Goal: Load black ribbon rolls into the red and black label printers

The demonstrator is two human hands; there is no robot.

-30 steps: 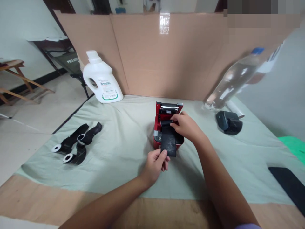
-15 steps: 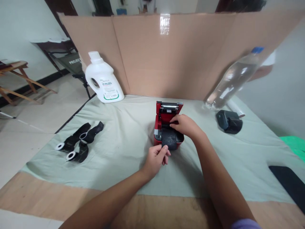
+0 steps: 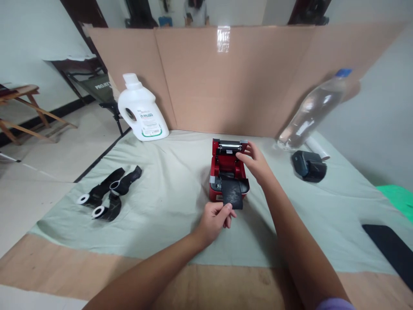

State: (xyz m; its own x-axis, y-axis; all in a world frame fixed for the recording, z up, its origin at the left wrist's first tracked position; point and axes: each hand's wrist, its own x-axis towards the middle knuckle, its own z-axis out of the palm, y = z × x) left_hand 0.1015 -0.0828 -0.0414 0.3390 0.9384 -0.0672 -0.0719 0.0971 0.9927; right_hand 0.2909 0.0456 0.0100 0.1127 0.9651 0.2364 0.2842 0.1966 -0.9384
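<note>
A small red printer (image 3: 215,174) stands open on the pale green cloth (image 3: 167,202), its raised lid (image 3: 229,147) at the back. A black ribbon strip (image 3: 231,193) hangs out over its front edge. My left hand (image 3: 215,218) pinches the lower end of that strip between thumb and fingers. My right hand (image 3: 256,162) rests on the right side of the raised lid, fingers curled on its edge.
A white detergent jug (image 3: 141,110) stands at the back left. Used black ribbon with white cores (image 3: 108,199) lies at the left. A clear water bottle (image 3: 311,110) leans at the right above a black device (image 3: 309,165). A cardboard screen (image 3: 226,77) closes the back.
My right hand has left the ribbon roll inside the printer and moved up to the lid's right edge. My left hand still holds the strip's end, now slightly lower.
</note>
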